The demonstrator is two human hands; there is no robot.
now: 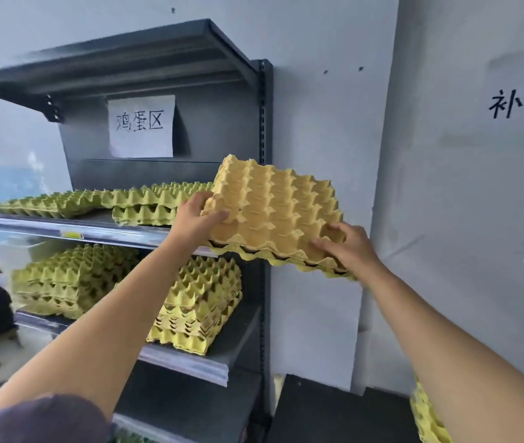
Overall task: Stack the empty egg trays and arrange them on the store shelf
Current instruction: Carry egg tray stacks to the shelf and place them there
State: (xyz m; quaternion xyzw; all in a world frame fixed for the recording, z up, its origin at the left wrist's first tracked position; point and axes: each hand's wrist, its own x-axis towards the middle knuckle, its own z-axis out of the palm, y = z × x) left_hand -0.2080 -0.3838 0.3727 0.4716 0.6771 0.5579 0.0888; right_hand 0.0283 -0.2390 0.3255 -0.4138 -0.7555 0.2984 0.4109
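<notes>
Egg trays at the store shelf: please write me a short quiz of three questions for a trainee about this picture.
1. True or false: only the left hand grips the tilted yellow egg trays.
2. Where is the paper sign? A) on the shelf unit's back panel B) on a tray C) on the floor
3. How many tray stacks stand on the lower shelf?
Key: 1 false, the right hand grips them too. 2 A. 3 two: a green stack and a yellow stack.
</notes>
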